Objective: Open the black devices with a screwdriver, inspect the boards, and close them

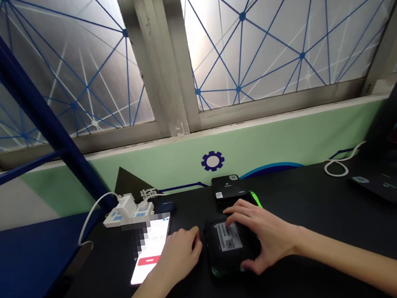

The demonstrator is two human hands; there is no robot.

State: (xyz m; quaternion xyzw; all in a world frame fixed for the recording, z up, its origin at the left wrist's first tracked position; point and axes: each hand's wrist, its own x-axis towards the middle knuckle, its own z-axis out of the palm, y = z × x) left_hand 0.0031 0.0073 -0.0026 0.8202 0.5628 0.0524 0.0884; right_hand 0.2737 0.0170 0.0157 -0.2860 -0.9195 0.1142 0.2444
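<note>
A small black box-shaped device (227,244) with a white label on top lies on the black table (311,251). My right hand (261,234) rests over its right side, fingers spread across the top and thumb at its near edge. My left hand (180,254) sits just left of the device, fingers curled, fingertips touching its left edge. Under my left hand's far side lies a lit phone (149,256) showing a red button.
A second black device (229,186) sits behind, with a green object (255,198) beside it. A white power strip (128,212) with a plugged charger stands at the left. A flat dark box (394,184) and white cable (337,165) lie right. A blue frame post (26,95) rises left.
</note>
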